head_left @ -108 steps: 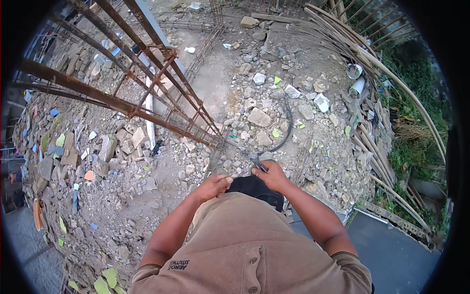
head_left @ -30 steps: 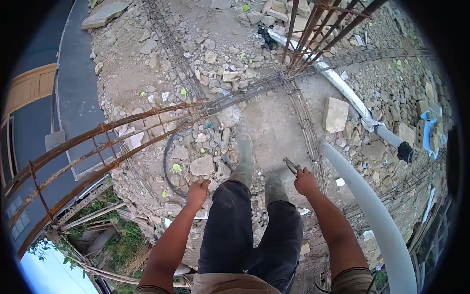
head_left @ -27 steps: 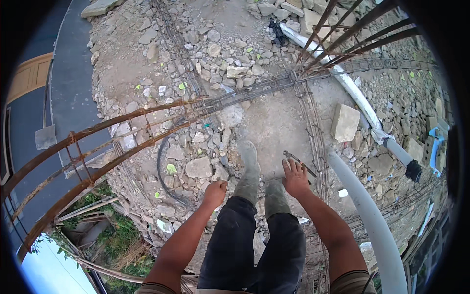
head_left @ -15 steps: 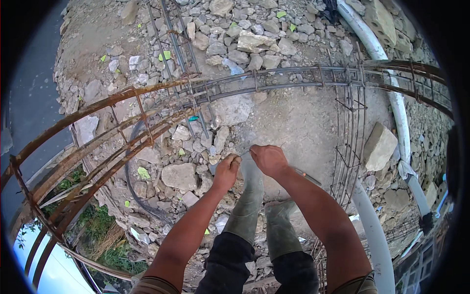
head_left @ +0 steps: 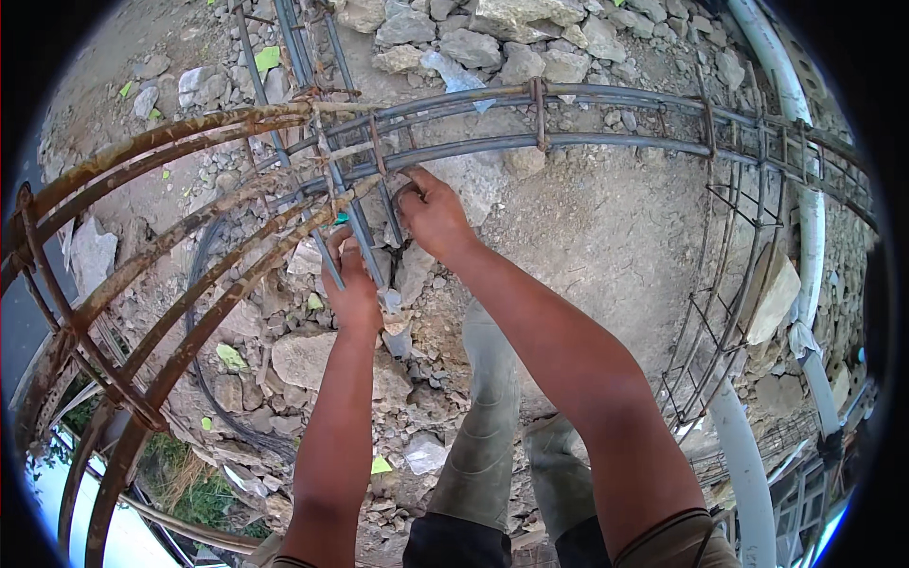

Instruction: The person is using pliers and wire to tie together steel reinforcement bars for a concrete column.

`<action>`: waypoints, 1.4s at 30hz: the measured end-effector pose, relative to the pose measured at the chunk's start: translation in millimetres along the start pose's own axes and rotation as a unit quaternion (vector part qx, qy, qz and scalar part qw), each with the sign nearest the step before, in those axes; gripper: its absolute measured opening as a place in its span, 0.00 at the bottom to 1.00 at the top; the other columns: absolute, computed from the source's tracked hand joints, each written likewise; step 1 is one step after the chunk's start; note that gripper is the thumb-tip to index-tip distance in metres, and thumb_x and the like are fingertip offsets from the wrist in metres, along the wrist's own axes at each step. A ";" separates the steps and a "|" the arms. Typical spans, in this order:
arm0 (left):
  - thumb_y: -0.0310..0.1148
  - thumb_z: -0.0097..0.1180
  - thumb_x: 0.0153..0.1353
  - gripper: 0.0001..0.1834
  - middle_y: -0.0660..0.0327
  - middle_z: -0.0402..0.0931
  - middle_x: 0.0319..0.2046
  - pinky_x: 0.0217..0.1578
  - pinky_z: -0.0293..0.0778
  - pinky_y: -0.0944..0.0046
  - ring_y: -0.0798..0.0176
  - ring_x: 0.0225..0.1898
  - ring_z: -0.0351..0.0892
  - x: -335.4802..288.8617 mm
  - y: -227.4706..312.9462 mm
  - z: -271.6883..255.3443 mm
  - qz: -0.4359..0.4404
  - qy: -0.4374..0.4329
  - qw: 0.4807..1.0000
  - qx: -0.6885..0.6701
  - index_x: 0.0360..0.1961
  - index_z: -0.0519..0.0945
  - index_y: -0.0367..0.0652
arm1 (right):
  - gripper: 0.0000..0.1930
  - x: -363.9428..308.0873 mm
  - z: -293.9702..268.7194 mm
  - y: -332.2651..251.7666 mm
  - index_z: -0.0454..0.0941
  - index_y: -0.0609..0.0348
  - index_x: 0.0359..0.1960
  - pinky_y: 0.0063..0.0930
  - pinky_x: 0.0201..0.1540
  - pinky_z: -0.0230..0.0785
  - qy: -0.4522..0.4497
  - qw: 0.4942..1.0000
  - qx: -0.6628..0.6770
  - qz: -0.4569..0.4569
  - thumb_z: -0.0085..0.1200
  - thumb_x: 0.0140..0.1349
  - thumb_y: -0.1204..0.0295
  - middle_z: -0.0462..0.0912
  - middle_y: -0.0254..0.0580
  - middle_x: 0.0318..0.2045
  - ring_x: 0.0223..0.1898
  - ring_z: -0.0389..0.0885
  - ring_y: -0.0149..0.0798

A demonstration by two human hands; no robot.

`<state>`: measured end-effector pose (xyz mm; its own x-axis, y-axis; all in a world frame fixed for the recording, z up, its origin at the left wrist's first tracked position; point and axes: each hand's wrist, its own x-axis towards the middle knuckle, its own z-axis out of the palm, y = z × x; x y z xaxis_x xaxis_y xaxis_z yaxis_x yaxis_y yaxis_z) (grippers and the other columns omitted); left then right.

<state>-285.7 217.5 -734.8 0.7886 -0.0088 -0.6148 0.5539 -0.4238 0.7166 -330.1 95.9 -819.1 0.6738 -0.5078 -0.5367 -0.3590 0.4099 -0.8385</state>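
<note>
My left hand reaches up to the protruding ends of the grey steel bars, with its fingers bent and partly hidden behind them. My right hand is just right of the same bars, below the long horizontal rebar cage. Its thumb and fingers are curled together beside a thin crosspiece. What either hand pinches is too small or too covered to make out. Rusty bars meet the grey ones at this crossing. A bit of teal material shows just above my left fingers.
Broken stones lie under the bars. A black cable curves at the left. On the right stand another rebar cage, a large stone block and a pale pipe. My boots are on the rubble below.
Both hands have moved up and left from over the bare ground, where they pinched a thin strand, to the bar crossing. The view has shifted closer to the bars.
</note>
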 end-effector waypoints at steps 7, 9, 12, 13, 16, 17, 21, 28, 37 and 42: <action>0.36 0.49 0.71 0.12 0.75 0.66 0.25 0.18 0.57 0.72 0.79 0.19 0.58 35.6 -8.1 8.1 -0.007 -0.016 0.997 0.071 0.53 0.78 0.49 | 0.22 -8.9 3.1 -11.2 0.71 0.68 0.58 0.25 0.27 0.68 -0.038 0.973 0.205 0.098 0.48 0.61 0.76 0.77 0.36 0.29 0.24 0.73 0.29; 0.37 0.53 0.71 0.11 0.75 0.65 0.22 0.16 0.54 0.71 0.79 0.17 0.55 38.8 -10.5 17.5 0.029 -0.018 0.999 0.040 0.50 0.79 0.46 | 0.22 -5.6 8.7 4.8 0.73 0.63 0.57 0.30 0.31 0.70 0.005 0.989 0.140 0.046 0.48 0.60 0.75 0.79 0.42 0.29 0.26 0.76 0.36; 0.36 0.52 0.71 0.14 0.68 0.69 0.29 0.28 0.66 0.70 0.74 0.29 0.69 40.1 -9.7 20.4 0.100 0.058 0.993 0.008 0.52 0.78 0.41 | 0.21 -11.2 7.5 8.2 0.75 0.57 0.56 0.35 0.38 0.72 0.044 0.995 0.091 0.011 0.49 0.59 0.72 0.81 0.49 0.30 0.30 0.81 0.45; 0.36 0.52 0.71 0.14 0.68 0.69 0.29 0.28 0.66 0.70 0.74 0.29 0.69 39.7 -16.7 13.4 0.100 0.058 0.993 0.013 0.52 0.78 0.41 | 0.21 -15.6 6.8 5.1 0.75 0.57 0.56 0.36 0.40 0.72 0.043 0.993 0.104 0.022 0.49 0.59 0.71 0.82 0.50 0.30 0.32 0.81 0.47; 0.35 0.47 0.73 0.15 0.60 0.76 0.38 0.37 0.70 0.66 0.74 0.37 0.71 36.7 -29.1 -12.9 0.385 0.027 0.887 0.252 0.52 0.77 0.37 | 0.20 -20.6 -0.5 3.6 0.76 0.56 0.55 0.37 0.41 0.73 0.031 0.995 0.086 0.035 0.49 0.59 0.71 0.83 0.50 0.31 0.33 0.82 0.49; 0.35 0.47 0.73 0.15 0.60 0.76 0.38 0.37 0.70 0.66 0.74 0.37 0.71 33.9 -23.1 -18.4 0.386 0.024 0.887 0.254 0.52 0.77 0.37 | 0.20 -19.8 -1.8 3.6 0.76 0.56 0.55 0.37 0.41 0.73 0.033 0.995 0.088 0.035 0.49 0.59 0.71 0.83 0.50 0.31 0.33 0.82 0.49; 0.36 0.49 0.71 0.16 0.58 0.80 0.38 0.40 0.72 0.66 0.70 0.38 0.75 31.6 -20.6 -23.6 0.310 0.056 0.901 0.298 0.51 0.79 0.36 | 0.20 -20.2 -5.2 -1.3 0.75 0.63 0.54 0.26 0.31 0.68 0.034 0.996 0.078 0.005 0.47 0.59 0.75 0.78 0.37 0.25 0.24 0.73 0.30; 0.35 0.48 0.69 0.17 0.62 0.77 0.31 0.34 0.70 0.65 0.69 0.31 0.72 53.1 -18.6 7.5 0.362 0.041 0.895 0.257 0.51 0.79 0.34 | 0.20 -13.1 4.5 1.5 0.76 0.62 0.54 0.31 0.35 0.70 0.049 0.993 0.109 0.012 0.48 0.59 0.72 0.80 0.45 0.30 0.28 0.78 0.37; 0.39 0.54 0.66 0.15 0.72 0.65 0.22 0.23 0.61 0.67 0.73 0.22 0.60 57.5 5.7 27.2 0.061 -0.008 0.997 0.051 0.48 0.81 0.43 | 0.19 -9.3 -6.1 -19.1 0.74 0.60 0.56 0.26 0.25 0.66 0.003 0.954 0.272 0.128 0.48 0.62 0.75 0.77 0.36 0.29 0.23 0.73 0.29; 0.37 0.56 0.66 0.13 0.67 0.72 0.24 0.24 0.64 0.61 0.68 0.24 0.67 83.2 2.3 0.8 0.065 -0.086 0.986 0.129 0.43 0.81 0.38 | 0.20 -12.8 2.2 -20.0 0.72 0.56 0.58 0.26 0.24 0.66 -0.007 0.883 0.428 0.193 0.48 0.63 0.74 0.77 0.36 0.30 0.23 0.73 0.29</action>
<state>-219.0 215.1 -784.6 0.7795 -0.2222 -0.5857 0.3476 -0.6244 0.6995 -330.1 95.9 -795.3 0.6181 -0.1989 -0.7606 0.0520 0.9757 -0.2129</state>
